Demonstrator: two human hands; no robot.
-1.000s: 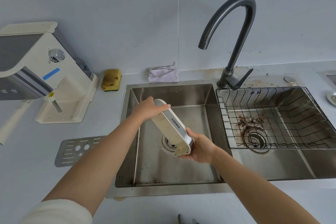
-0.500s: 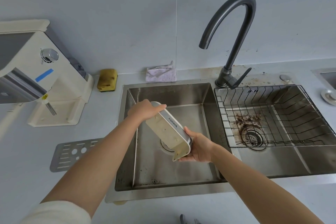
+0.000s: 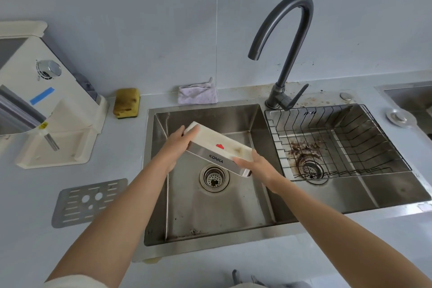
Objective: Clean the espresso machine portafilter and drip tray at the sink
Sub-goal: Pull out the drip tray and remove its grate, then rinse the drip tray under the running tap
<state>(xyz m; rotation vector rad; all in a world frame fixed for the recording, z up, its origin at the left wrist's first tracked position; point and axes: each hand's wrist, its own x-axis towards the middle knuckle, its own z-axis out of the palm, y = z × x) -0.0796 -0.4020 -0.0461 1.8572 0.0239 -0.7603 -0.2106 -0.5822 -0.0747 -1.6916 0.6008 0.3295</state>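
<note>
Pale grey worktop (image 3: 35, 194) and a bare wall frame the steel double sink (image 3: 210, 117), its surround stained brown at the back; over the sink's left basin I hold the drip tray (image 3: 217, 147) in the air, clear of the basin floor, with the round drain strainer (image 3: 214, 177) just below it. My left hand (image 3: 174, 149) takes the tray's far end, fingers (image 3: 187, 133) curled over its cream rim; my right hand (image 3: 257, 167) takes the near end, thumb on top and the rest wrapped under, so both sets of fingers grip the tray. It sits tilted, far end higher, cream inside facing up with a small red mark (image 3: 219, 146), steel front with the word KONKA turned towards me. A dark gooseneck faucet (image 3: 289, 42) rises behind the sink; a wire basket (image 3: 304, 114) fills the sink's right basin, dark coffee grounds (image 3: 304, 148) scattered round that drain. Behind the sink's left corner lie a yellow sponge (image 3: 126, 102) and a folded pale cloth (image 3: 197, 94); left of the sink stands the cream espresso machine (image 3: 58, 100), and nearer me on that side the slotted metal grate (image 3: 88, 201) lies flat on the worktop.
</note>
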